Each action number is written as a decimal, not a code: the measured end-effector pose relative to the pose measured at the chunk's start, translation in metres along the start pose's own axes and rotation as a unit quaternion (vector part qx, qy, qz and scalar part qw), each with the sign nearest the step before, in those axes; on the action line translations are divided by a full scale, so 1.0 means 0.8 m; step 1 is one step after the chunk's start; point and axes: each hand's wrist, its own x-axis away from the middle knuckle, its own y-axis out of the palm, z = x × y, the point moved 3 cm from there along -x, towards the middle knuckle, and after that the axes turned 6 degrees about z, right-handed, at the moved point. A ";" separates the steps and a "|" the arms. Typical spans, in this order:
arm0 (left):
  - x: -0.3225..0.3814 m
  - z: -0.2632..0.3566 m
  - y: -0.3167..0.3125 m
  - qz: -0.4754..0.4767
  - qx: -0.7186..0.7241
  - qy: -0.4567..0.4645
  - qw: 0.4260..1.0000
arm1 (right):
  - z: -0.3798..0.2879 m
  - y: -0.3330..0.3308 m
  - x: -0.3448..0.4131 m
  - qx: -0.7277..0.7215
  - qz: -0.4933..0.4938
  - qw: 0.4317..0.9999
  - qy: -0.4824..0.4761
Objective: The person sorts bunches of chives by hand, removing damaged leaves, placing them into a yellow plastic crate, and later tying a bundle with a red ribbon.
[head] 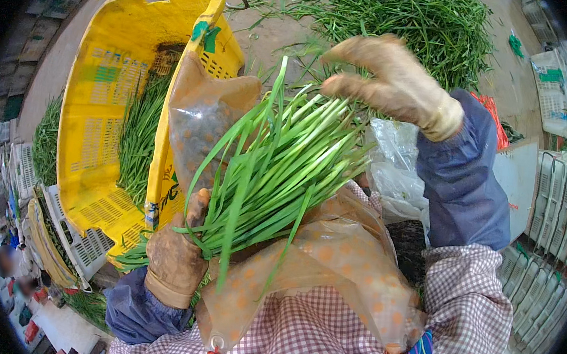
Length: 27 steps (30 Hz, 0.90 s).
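Note:
A bunch of long green leafy stalks with pale ends, perhaps garlic chives (284,172), lies slantwise over my lap. My gloved left hand (178,248) is closed around its lower leafy part. Just above the pale ends, my gloved right hand (391,80) is blurred, its thumb and fingers apart, with nothing seen between them. A spotted translucent plastic apron (327,260) covers my lap beneath the bunch. At my left a yellow plastic crate (82,126) stands tilted, with more green stalks (144,136) inside it.
A large heap of green stalks (405,27) lies on the floor ahead. Clear plastic bags (396,171) are beside my right forearm, near red ties (493,118). Light-coloured crates (556,203) stand at the far right. Other people (7,260) are at the far left.

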 end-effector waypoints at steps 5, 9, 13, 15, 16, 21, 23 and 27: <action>0.003 -0.003 -0.005 -0.008 -0.048 0.018 0.999 | -0.019 0.067 -0.027 -0.255 -0.225 0.939 0.044; 0.001 0.002 -0.008 -0.013 -0.084 0.025 0.996 | 0.007 0.088 -0.012 -0.217 -0.051 0.975 -0.010; 0.004 0.001 -0.008 -0.021 -0.149 0.060 0.987 | 0.104 0.063 -0.009 -0.073 0.155 0.983 0.059; -0.004 0.005 -0.003 -0.033 -0.179 0.071 0.981 | 0.145 0.038 0.007 -0.001 0.206 0.957 0.203; -0.004 0.007 -0.004 -0.028 -0.185 0.080 0.979 | 0.133 0.032 0.008 -0.084 0.153 0.962 0.208; -0.019 0.014 -0.028 0.035 -0.210 0.140 0.967 | 0.016 0.031 -0.001 -0.274 -0.205 0.938 0.059; -0.042 0.019 -0.050 0.084 -0.256 0.175 0.947 | -0.013 0.035 0.007 -0.092 -0.259 0.957 0.098; -0.071 0.007 -0.090 0.217 -0.285 0.202 0.911 | -0.028 0.047 0.027 -0.222 0.019 0.974 -0.047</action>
